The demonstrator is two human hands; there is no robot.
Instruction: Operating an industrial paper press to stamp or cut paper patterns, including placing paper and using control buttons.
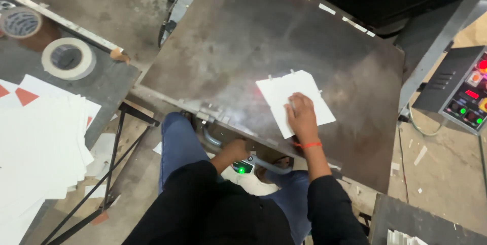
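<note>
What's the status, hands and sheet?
Right hand flat on white sheet, on metal plate. Left hand at curved handle under plate edge. Nothing else on plate.

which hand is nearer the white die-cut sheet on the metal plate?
Right. The right hand rests flat on the white sheet, on its near half. The left hand is below the metal plate's front edge, at the curved handle, apart from the sheet.

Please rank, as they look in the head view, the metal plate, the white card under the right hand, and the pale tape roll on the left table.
1. Metal plate, by far the largest.
2. White card.
3. Pale tape roll, though the gap with the card is modest.
</note>
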